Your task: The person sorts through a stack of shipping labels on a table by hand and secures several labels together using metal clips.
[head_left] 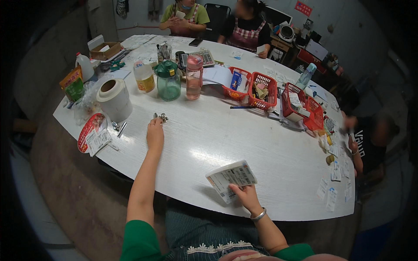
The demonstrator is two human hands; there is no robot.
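Note:
In my right hand [246,196] is a stack of printed white labels [233,177], gripped at its lower right corner with the thumb on top. The stack is tilted above the near part of the table. My left hand [155,132] reaches out over the table to the left of centre. Its fingers are closed at a small cluster of shiny metal pieces [163,117], whose exact kind is too small to tell. A large roll of white labels [116,106] stands to the left of this hand. Near that roll lies a short metal tube [122,129].
A red oval card [90,130] lies at the left edge, partly under printed labels [98,141]. Bottles, including a green jug [168,82] and a pink bottle [193,80], stand farther back. Red baskets [263,92] line the right side. Several people sit around the white table [270,174].

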